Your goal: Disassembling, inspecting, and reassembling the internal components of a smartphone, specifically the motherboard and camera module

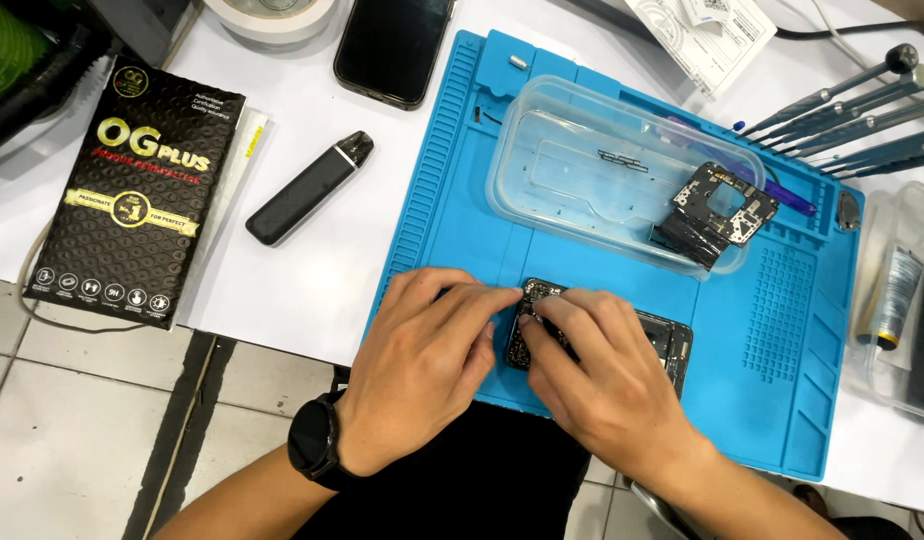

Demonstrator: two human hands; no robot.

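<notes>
Both hands, left hand (422, 365) and right hand (602, 375), are pinched on the opened phone (672, 345), thin, light, fragile, best gripped by its edges, lying on the blue mat (772, 400) on the bench, clear tub (572, 165) beyond.

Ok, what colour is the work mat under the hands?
Bright blue; the mat shows best in the head view.

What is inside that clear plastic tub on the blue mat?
The clear tub holds a dark circuit-board part at its right end, plus small dark bits I cannot identify. Whatever lies beneath that part is hidden.
</notes>
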